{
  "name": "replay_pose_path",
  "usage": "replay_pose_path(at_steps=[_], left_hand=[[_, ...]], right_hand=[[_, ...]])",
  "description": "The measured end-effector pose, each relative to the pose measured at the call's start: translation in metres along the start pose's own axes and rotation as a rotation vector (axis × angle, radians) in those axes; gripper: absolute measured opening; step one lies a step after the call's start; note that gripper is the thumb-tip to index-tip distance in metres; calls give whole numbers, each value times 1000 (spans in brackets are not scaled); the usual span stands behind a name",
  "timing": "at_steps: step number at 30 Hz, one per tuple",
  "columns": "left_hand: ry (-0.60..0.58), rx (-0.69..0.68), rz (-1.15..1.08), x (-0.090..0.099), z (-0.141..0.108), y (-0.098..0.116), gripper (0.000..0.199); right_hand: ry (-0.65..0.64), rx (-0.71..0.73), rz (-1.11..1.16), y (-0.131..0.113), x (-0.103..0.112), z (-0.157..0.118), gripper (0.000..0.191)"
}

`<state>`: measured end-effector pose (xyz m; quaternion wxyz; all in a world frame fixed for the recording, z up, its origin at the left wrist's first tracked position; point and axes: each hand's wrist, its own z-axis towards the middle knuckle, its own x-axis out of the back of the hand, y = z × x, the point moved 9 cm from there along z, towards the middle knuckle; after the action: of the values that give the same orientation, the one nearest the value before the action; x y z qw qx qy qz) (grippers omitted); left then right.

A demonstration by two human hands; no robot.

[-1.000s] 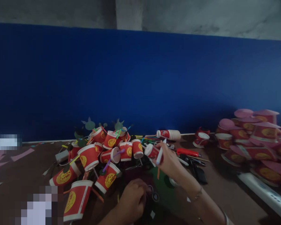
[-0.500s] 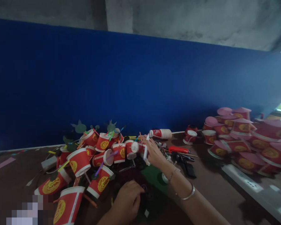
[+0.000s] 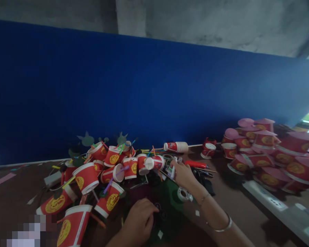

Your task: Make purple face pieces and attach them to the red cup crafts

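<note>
My right hand [image 3: 182,174] reaches over small items at the middle of the table, its fingers at a slim white object [image 3: 173,172]; whether it grips this is unclear. A roll of white tape [image 3: 182,193] lies just below that hand. My left hand [image 3: 142,219] is near the table's front edge, fingers curled together; anything inside them is hidden. Dark round pieces [image 3: 162,215] lie beside its fingertips. Left of both hands is a pile of red paper cups [image 3: 86,177] with coloured straws. One red cup [image 3: 158,162] lies on its side behind my right hand.
A cup stack [image 3: 176,147] lies along the blue wall [image 3: 154,92]. A red tool [image 3: 196,164] and black items are right of my right hand. Farther right are cups with pink cone tops [image 3: 266,137] and a white power strip [image 3: 265,199].
My right hand has moved right and slightly down, away from the cup on its side, uncovering that cup and the tape roll. My left hand has hardly moved.
</note>
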<state>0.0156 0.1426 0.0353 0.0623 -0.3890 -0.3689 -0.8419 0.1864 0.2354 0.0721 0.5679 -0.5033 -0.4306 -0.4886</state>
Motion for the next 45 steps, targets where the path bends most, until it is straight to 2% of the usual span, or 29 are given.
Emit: replay_pose_path(at_steps=[5,9,12,16,20,25,28,30,31,33,36,39,42,45], left_hand=[[33,29,31,7,1,1,33],[147,95,47,20,0,-6,33],[237,168,43,29,-2,-15,29],[290,256,-37,34,-6,-23,33],[317,285,-226,38,-8,-25,35],[400,292,-318,44,-10,-29,32],[488,366,-355,50,-14,-36,24],[581,422,-377,56,-19,-41,24],[618,441,-386,58,-22,-42,24],[662,463,-393,59,-26,-44,25],[685,471,-377,58,-29,-44,24],[660,468,-409,54,-28,-44,23],[657,454,-425,52,-28,-44,22],[636,434,-416,51,-28,-43,21]], right_hand=[[-20,3,-62,-12,-14,-3,33],[-3,-1,-49,-12,-5,-5,33],[43,46,184,-26,10,-12,28],[211,263,566,-73,30,-40,20],[128,419,737,-112,15,-64,18],[83,484,821,-120,4,-70,24],[64,497,850,-120,4,-69,20],[100,432,930,-112,6,-67,14],[128,356,1011,-105,7,-64,13],[151,170,1215,-88,1,-59,22],[107,-81,1483,-73,-18,-53,34],[13,-277,1747,-73,-39,-50,29],[-87,-361,1930,-83,-51,-50,27],[-131,-406,1965,-88,-55,-51,26]])
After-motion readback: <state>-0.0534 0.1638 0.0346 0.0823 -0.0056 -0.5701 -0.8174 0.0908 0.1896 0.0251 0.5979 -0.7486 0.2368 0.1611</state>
